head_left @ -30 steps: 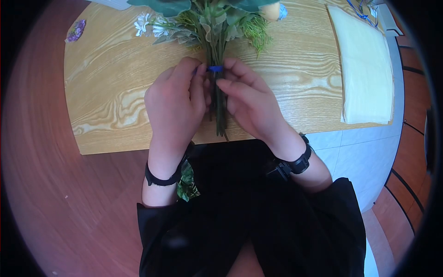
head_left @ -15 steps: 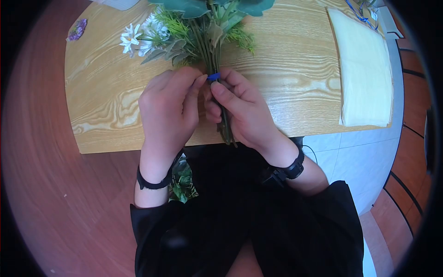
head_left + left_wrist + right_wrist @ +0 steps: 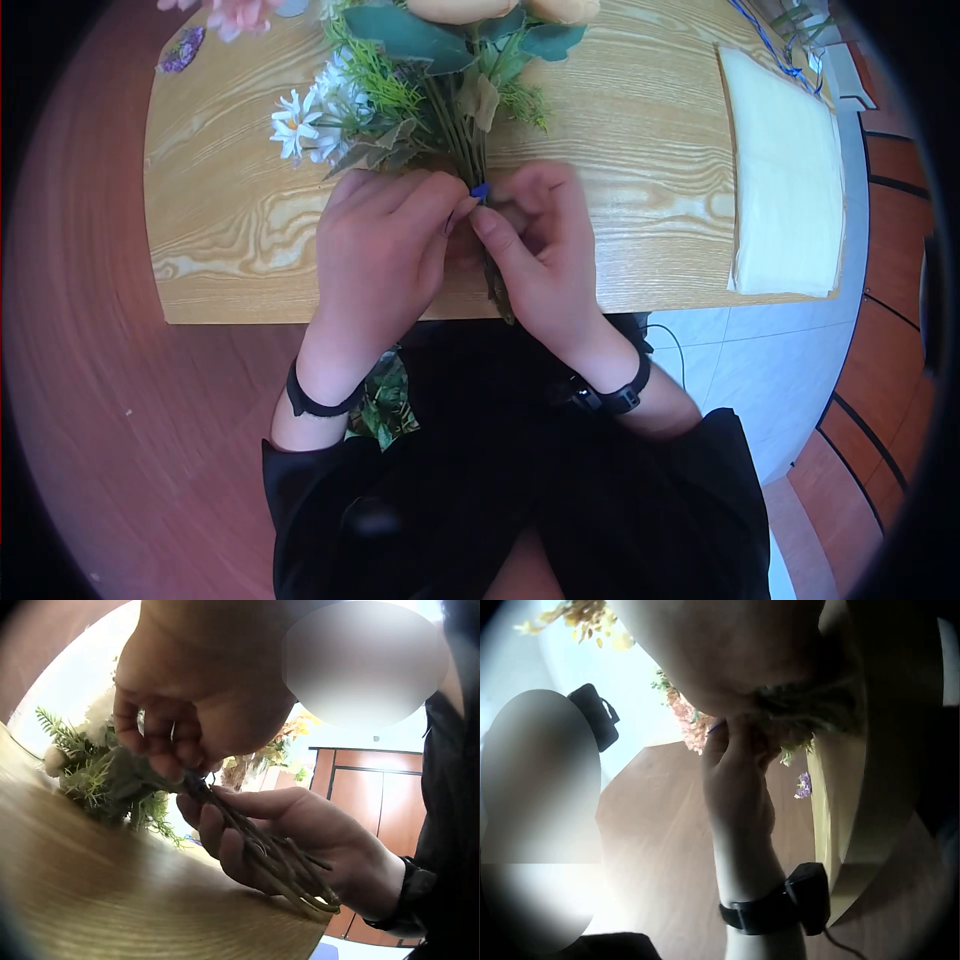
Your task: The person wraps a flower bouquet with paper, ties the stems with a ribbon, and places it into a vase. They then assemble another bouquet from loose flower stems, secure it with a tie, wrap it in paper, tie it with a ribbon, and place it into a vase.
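Observation:
A bouquet with white daisies (image 3: pixel 293 124), peach blooms and green leaves lies over the table, its bundled stems (image 3: pixel 497 285) pointing toward the body. A blue tie (image 3: pixel 480 190) sits around the stems. The left hand (image 3: pixel 380 250) pinches at the tie with thumb and forefinger. From the other side the right hand (image 3: pixel 550 270) has its thumb by the tie. In the left wrist view the right hand (image 3: pixel 315 825) curls its fingers round the stems (image 3: pixel 274 866), below the left hand (image 3: pixel 210 682). The right wrist view hides most of the tie behind the hands.
Pale sheets (image 3: pixel 785 180) lie stacked on the right of the wooden table (image 3: pixel 235 230). Blue ribbon (image 3: pixel 765 45) lies behind them at the top right. A small purple flower (image 3: pixel 182 49) rests near the far left edge. The table's front edge runs just below the hands.
Bouquet and tie have come closer to the body and slightly right, with pink blooms now in view at top left. Both hands moved along with the tie, and the right forefinger has bent away from it.

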Motion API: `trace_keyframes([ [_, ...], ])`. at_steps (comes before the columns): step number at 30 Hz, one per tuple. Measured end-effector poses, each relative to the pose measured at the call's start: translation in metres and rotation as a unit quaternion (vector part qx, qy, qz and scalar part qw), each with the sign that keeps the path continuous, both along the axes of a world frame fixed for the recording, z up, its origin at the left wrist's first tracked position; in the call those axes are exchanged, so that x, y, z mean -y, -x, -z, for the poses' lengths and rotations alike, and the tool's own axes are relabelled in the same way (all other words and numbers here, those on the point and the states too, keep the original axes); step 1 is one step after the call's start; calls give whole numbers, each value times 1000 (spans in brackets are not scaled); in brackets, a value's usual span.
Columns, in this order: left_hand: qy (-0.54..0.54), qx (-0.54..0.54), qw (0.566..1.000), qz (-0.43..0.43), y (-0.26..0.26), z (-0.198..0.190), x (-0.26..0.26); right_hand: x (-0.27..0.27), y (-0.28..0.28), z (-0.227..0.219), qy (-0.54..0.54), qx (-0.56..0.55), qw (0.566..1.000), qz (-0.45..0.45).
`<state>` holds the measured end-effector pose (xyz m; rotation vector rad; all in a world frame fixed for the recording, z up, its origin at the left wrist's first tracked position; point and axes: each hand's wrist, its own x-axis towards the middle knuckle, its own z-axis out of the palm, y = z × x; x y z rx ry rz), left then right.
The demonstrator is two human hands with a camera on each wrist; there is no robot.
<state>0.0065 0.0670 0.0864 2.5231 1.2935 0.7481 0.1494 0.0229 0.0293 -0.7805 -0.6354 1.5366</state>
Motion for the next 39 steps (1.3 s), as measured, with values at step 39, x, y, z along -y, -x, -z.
trace_keyframes([
  [39,-17,1,999,-38,-15,8,7,-18,-24,-9,-226,472,842,134],
])
